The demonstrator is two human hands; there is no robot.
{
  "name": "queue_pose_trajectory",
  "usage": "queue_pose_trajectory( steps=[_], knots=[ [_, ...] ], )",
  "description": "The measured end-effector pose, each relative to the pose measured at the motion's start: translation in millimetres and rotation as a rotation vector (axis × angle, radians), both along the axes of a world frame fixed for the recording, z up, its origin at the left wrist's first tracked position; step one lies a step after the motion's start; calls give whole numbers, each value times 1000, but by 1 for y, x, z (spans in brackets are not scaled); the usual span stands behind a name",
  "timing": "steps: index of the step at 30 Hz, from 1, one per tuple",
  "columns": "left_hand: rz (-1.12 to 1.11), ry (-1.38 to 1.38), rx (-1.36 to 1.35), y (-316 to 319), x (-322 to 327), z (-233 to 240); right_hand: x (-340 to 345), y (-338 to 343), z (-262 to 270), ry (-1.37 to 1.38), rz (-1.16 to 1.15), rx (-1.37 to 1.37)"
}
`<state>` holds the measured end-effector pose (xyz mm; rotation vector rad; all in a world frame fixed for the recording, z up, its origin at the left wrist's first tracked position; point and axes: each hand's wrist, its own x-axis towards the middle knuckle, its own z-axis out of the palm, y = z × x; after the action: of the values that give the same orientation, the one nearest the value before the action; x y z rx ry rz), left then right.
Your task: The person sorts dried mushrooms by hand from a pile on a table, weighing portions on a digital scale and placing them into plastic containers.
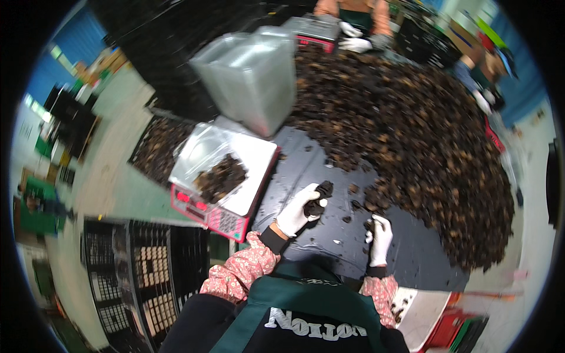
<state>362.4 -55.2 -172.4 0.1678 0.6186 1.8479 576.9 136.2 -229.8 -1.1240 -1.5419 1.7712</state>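
White-gloved, my left hand [301, 211] grips a few dark, wrinkled mushrooms [324, 189], dried by the look of them. My right hand [380, 240], also gloved, curls around a small dark mushroom [370, 226] that its fingers partly hide. Beyond both hands spreads a large heap of brown mushrooms [410, 145] on a table under a dark plastic sheet [298, 152]. Left of my left hand stands a red and white digital scale [258, 161], its display lit. A clear plastic box [194, 150] lies tipped on its plate with some mushrooms [223, 176] inside.
Nested clear plastic boxes [251, 84] stand behind the scale. Black crates [141, 273] are at lower left, and a white tray [419, 309] holding dark bits is at lower right. Across the heap, a gloved co-worker [359, 33] is beside another scale [313, 33]. Another person's gloved hand [482, 102] shows at right.
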Motion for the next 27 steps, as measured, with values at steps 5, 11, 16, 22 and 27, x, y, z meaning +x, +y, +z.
queue_pose_trajectory(
  steps=[5, 11, 16, 22, 27],
  knots=[
    [336, 565, -398, -75, -17, 62, 5, 1, -4, 43, -53, 20],
    [1019, 1189, -754, -168, -74, 56, -85, -56, 69, 90, 313, -5],
    [1041, 1727, -1171, -188, -107, 15, -205, -128, 126, 222, 704, 208],
    [900, 1674, -1154, -183, -90, 24, -316, -188, 134, 205, 823, 866],
    [953, 1505, -1151, -190, -86, 22, -347, -199, 121, 114, 1024, 1091]
  ],
)
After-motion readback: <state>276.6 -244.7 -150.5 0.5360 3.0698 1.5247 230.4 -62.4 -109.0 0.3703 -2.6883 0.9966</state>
